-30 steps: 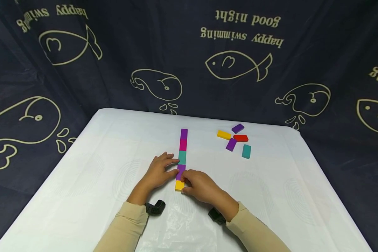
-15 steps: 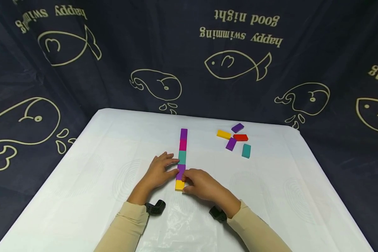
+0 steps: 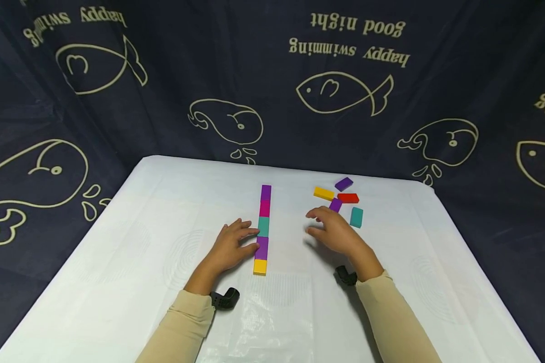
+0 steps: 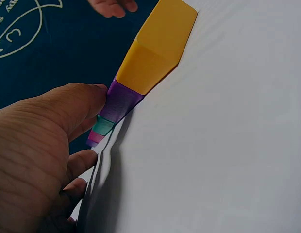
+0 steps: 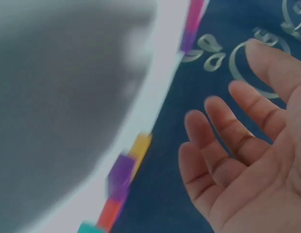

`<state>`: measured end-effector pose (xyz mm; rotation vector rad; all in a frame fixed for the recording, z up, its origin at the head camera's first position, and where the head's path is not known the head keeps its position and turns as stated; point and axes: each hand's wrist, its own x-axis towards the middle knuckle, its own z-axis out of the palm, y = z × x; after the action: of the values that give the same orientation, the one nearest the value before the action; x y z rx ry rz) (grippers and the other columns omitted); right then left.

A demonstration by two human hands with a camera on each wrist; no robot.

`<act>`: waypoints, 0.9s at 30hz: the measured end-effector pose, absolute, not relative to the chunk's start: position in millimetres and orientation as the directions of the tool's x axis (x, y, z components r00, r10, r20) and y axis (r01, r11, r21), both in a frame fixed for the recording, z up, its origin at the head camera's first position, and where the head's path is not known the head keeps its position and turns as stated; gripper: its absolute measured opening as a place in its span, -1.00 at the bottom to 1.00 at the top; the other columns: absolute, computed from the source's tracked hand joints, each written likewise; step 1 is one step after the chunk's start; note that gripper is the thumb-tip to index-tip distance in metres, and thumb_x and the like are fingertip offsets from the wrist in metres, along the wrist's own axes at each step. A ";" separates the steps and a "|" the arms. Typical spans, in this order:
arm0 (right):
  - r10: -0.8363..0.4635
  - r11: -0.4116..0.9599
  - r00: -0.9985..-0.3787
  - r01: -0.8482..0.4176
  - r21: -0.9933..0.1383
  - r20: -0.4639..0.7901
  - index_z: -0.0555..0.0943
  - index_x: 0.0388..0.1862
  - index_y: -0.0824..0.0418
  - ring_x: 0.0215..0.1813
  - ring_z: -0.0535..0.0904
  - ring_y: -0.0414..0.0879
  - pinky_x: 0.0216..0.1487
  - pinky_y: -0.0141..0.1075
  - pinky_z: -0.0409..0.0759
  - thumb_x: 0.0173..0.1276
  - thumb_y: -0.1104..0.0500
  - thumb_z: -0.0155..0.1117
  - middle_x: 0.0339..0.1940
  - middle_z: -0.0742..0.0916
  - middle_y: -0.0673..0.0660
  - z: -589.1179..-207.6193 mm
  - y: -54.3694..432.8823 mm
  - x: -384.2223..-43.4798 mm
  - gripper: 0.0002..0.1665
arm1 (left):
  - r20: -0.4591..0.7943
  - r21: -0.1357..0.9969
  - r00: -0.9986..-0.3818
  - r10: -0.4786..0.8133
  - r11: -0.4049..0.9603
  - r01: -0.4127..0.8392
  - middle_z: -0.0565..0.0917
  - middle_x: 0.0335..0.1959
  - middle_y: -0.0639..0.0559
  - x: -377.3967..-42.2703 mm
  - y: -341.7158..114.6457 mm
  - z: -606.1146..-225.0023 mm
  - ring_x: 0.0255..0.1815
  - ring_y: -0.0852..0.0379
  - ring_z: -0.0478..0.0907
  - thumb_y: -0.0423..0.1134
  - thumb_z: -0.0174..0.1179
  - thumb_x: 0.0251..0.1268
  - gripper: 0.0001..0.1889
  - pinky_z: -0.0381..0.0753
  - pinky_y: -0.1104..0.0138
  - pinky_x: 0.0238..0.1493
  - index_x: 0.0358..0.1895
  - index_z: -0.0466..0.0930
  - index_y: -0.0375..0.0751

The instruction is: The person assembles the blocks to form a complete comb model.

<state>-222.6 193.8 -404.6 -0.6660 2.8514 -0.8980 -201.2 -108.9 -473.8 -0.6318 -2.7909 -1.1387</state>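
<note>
A straight row of coloured blocks runs away from the person: a yellow block nearest, then a purple block, a teal block, a magenta block and another purple one at the far end. The left hand rests along the row's left side, thumb at the near purple block and a fingertip at the teal one. Between the row and some loose blocks hovers the right hand, fingers spread and nothing in them. It partly covers a loose purple block.
Around that purple block lie a yellow block, a red block, a teal block and a further purple block. The white tabletop ends at a dark printed curtain.
The right hand has left the near end of the row, moving right and away toward the loose blocks. Its fingers have spread. The left hand and the row stay put.
</note>
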 end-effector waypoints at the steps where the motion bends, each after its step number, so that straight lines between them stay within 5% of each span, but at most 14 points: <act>1: -0.405 0.746 -0.913 -0.361 -0.560 0.050 0.54 0.21 0.31 0.15 0.53 0.22 0.18 0.09 0.53 0.39 0.14 0.33 0.17 0.61 0.25 -405.6 200.2 -227.4 -0.53 | 0.211 0.656 -0.913 0.348 0.642 0.396 0.50 0.32 -0.21 -201.3 -108.4 -474.2 0.50 -0.25 0.17 -0.13 0.35 0.25 -0.58 -0.10 -0.24 0.47 0.16 0.66 -0.14; 12: -0.265 0.808 -0.961 -0.266 -0.526 0.078 0.57 0.12 0.39 0.22 0.48 0.31 0.30 0.18 0.38 0.37 0.18 0.33 0.21 0.55 0.38 -417.4 254.4 -273.7 -0.57 | 0.185 0.652 -0.919 0.348 0.656 0.380 0.49 0.34 -0.19 -200.9 -108.5 -472.7 0.52 -0.23 0.14 -0.11 0.32 0.28 -0.58 -0.14 -0.22 0.48 0.19 0.65 -0.12; 18: -0.217 0.819 -0.976 -0.175 -0.546 -0.012 0.45 0.31 0.44 0.23 0.45 0.31 0.31 0.19 0.37 0.38 0.16 0.32 0.27 0.49 0.45 -421.9 265.3 -287.5 -0.39 | 0.199 0.654 -0.917 0.345 0.650 0.386 0.49 0.33 -0.21 -200.2 -108.3 -472.5 0.50 -0.25 0.17 -0.12 0.32 0.27 -0.59 -0.10 -0.24 0.47 0.17 0.65 -0.13; 27: -0.222 0.860 -0.973 -0.168 -0.481 -0.058 0.40 0.36 0.47 0.27 0.39 0.32 0.39 0.19 0.26 0.36 0.13 0.33 0.27 0.45 0.49 -429.2 266.9 -301.2 -0.31 | 0.212 0.648 -0.913 0.349 0.649 0.399 0.50 0.32 -0.22 -201.1 -108.8 -472.8 0.50 -0.26 0.17 -0.14 0.32 0.26 -0.59 -0.10 -0.25 0.46 0.17 0.66 -0.15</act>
<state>-301.2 266.9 -429.2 -0.3074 2.9219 -0.7407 -201.1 -108.8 -472.8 -0.6337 -2.7910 -1.1214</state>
